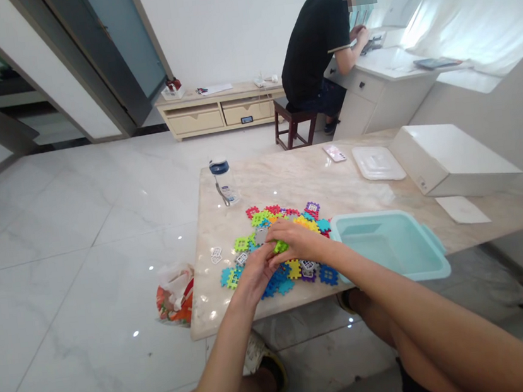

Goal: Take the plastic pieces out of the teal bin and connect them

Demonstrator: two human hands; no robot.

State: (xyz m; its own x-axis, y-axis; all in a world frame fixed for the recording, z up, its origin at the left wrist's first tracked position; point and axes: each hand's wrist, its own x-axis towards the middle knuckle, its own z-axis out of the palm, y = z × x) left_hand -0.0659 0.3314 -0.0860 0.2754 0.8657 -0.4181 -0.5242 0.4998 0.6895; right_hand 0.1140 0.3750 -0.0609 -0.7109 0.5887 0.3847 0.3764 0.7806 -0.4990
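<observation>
I pinch a green tile between both hands; tiles near the table's front edge could slide off.

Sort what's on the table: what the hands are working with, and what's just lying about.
In use: left hand and right hand together on a green block; pile of blocks; blue tub.

Lying about: bottle, phone, white lid, white box, paper.
</observation>
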